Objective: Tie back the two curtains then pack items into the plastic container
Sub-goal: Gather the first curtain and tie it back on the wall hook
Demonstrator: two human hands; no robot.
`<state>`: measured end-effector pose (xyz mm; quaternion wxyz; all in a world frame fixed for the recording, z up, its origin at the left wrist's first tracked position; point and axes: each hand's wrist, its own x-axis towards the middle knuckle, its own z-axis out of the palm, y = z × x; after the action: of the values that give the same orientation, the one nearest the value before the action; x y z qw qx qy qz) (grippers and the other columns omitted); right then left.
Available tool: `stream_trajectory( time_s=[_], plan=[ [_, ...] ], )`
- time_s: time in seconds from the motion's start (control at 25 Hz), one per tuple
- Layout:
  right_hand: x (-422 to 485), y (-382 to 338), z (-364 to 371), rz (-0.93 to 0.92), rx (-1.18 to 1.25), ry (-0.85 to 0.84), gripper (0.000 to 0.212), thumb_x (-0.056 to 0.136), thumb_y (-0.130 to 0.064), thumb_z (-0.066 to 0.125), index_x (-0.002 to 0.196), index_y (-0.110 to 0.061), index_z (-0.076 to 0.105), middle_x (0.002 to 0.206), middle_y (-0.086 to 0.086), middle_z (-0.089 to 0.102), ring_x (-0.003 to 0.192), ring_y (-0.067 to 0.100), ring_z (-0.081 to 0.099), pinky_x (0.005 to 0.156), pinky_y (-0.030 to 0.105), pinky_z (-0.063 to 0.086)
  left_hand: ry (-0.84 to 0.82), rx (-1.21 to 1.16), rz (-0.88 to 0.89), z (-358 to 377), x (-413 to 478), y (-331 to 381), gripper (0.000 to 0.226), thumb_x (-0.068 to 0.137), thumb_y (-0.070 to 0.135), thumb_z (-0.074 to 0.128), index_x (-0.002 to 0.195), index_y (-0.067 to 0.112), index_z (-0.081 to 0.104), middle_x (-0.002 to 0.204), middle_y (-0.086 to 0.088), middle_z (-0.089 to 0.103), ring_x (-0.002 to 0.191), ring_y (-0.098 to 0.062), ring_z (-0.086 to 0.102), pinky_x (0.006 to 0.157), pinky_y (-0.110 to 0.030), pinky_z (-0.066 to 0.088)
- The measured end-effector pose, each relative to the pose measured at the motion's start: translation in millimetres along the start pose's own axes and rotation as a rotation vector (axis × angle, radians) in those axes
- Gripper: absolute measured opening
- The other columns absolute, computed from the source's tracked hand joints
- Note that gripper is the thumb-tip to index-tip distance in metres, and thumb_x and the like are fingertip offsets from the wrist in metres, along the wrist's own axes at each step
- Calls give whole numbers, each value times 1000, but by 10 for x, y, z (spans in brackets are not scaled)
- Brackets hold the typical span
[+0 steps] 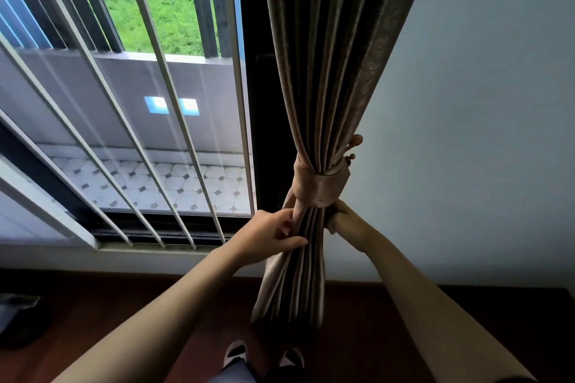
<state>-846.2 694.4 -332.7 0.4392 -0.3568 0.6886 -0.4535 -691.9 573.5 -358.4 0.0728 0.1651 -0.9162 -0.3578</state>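
A brown pleated curtain [329, 71] hangs at the right side of the window, gathered into a bunch. A matching fabric tieback band [320, 186] wraps around it and runs to a knobbed wall hook [356, 141] on its right. My left hand [273, 233] pinches the curtain's folds just below the band, from the left. My right hand [345, 221] grips the folds under the band from the right. The plastic container is not in view.
A window with white security bars [130, 102] fills the left; a tiled balcony lies beyond it. A pale wall [482, 134] stands on the right. Dark wooden floor [124, 320] lies below, with my feet [236, 351] near the curtain's hem.
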Motion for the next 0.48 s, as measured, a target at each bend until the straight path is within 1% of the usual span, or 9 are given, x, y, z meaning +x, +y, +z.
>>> stream_trajectory(
  time_s=[0.04,0.08,0.16,0.2,0.24,0.28,0.36,0.44,0.48],
  plan=[
    [-8,-6,-17,2,-20,-11,20,57,-6,38,69,-17,48,64,-1,44,62,11,39,59,20,35,46,40,-8,42,5,30,29,79,37,70,91,13,58,79,3,66,70,-7,61,63,-13,44],
    [-4,1,-41,10,-49,-23,21,60,-4,39,74,-16,50,69,0,47,67,12,40,61,20,36,101,61,-18,73,17,56,28,79,33,70,86,10,55,72,1,63,65,-12,58,58,-15,40],
    [45,78,-93,19,-110,-9,39,76,5,42,108,-14,53,99,1,54,91,12,48,75,22,41,205,73,-58,86,59,58,24,79,23,68,79,8,49,64,0,55,59,-19,51,53,-18,34],
    [62,131,-112,-5,-134,60,49,82,7,43,127,-14,46,114,-2,51,103,10,46,83,24,40,246,80,-70,66,80,51,23,79,21,67,79,7,49,64,-1,55,60,-21,52,54,-21,36],
    [58,186,-125,-46,-165,183,53,86,5,47,135,-14,39,120,-6,47,109,8,45,87,25,38,279,96,-69,45,94,39,22,79,21,67,81,6,51,68,-4,58,62,-23,55,57,-26,41],
    [33,234,-128,-98,-192,331,53,86,0,54,135,-13,39,121,-8,46,109,8,47,87,25,40,311,116,-55,26,89,37,20,80,22,67,84,6,54,73,-5,62,65,-23,58,60,-31,46],
    [-67,315,-119,-225,-212,536,41,83,-9,64,121,-16,52,111,-10,56,95,10,59,78,25,48,386,151,-20,39,37,45,21,80,24,67,90,8,59,79,-6,65,67,-22,60,62,-34,50],
    [-154,327,-81,-323,-298,497,21,81,-19,69,101,-19,63,93,-13,66,79,7,65,71,23,51,450,186,-12,93,-15,82,20,80,24,69,88,7,62,75,-6,63,61,-22,56,57,-33,46],
    [-175,307,-59,-340,-388,459,17,81,-26,70,96,-18,67,88,-12,68,75,6,65,70,21,52,471,203,-18,120,-25,104,20,80,24,69,84,6,62,71,-6,61,58,-22,53,54,-31,41]
  ],
)
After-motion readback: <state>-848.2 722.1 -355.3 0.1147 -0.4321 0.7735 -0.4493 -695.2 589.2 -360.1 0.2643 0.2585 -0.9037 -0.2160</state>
